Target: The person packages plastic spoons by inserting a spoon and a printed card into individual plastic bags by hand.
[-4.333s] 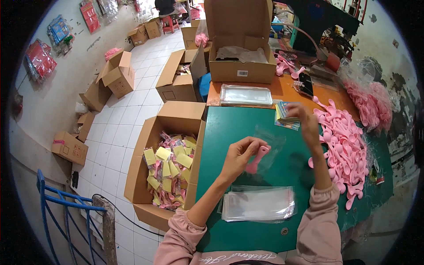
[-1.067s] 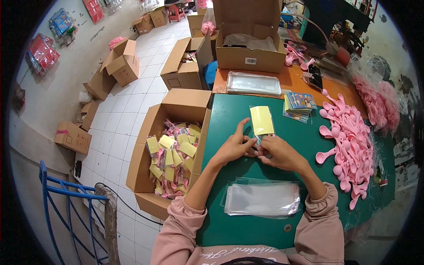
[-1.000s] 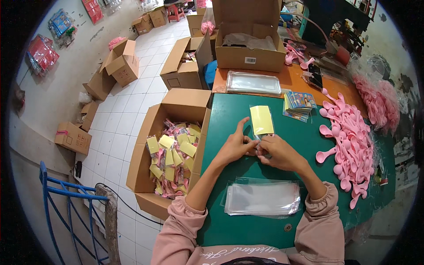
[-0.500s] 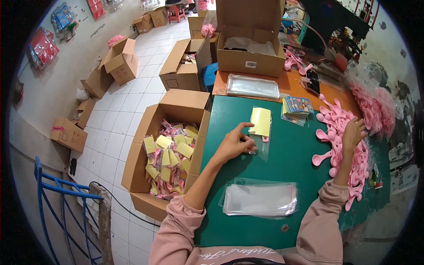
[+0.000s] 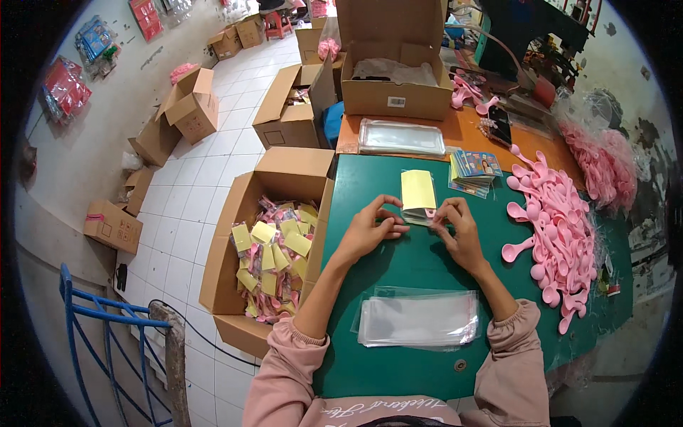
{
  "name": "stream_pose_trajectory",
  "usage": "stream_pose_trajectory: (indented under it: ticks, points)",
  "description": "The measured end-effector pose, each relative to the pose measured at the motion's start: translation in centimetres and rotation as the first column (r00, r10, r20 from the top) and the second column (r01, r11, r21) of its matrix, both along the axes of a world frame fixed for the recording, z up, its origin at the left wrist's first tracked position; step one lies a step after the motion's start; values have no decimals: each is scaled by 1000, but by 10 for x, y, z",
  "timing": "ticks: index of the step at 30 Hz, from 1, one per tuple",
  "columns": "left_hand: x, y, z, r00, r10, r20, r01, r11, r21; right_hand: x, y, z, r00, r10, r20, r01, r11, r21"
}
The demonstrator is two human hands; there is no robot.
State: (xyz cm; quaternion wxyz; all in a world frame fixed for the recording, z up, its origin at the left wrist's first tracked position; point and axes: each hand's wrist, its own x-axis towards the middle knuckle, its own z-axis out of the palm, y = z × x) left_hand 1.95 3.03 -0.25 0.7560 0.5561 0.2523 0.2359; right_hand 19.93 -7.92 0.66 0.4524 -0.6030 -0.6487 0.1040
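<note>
On the green tabletop lies a clear plastic bag with a yellow card [image 5: 417, 189] in it, and a bit of a pink spoon shows at its lower edge. My left hand [image 5: 371, 229] pinches the bag's lower left edge with curled fingers. At the lower right corner, my right hand [image 5: 459, 231] has thumb and fingertips closed on the bag. The fingertips partly cover its bottom end. Nearer to me is a stack of clear plastic bags [image 5: 416, 320]. A heap of pink measuring spoons [image 5: 558, 228] spreads to the right.
A stack of printed cards [image 5: 473, 171] sits beyond my right hand. Left of the table, an open cardboard box [image 5: 231, 249] holds many filled packets. More clear bags [image 5: 402, 136] and another open box [image 5: 395, 96] stand on the orange surface at the back, near a phone [image 5: 500, 128].
My right hand has moved left from the spoon heap to the bag with the yellow card. The bag's lower end, stretched toward me before, now appears folded up. My left hand stays beside it.
</note>
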Motion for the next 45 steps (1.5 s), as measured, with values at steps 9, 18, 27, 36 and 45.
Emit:
stream_pose_trajectory:
  ticks: [9, 18, 27, 36, 45]
  points:
    - [13, -8, -3, 980, 148, -132, -68, 877, 476, 6, 5, -12, 854, -47, -519, -46, 985, -166]
    - [21, -7, 5, 924, 186, -333, -37, 913, 407, -2, 11, -3, 708, -229, -668, 16, 951, -309]
    - [25, -6, -5, 952, 258, -163, -189, 919, 346, -4, 14, -4, 738, -230, -634, 57, 958, -282]
    - [23, -11, -1, 954, 218, -207, -120, 907, 405, -6, 10, 0, 762, -231, -606, 31, 946, -321]
    - [21, -13, -5, 948, 261, -183, -148, 868, 474, -5, 9, -8, 794, -213, -569, 27, 948, -317]
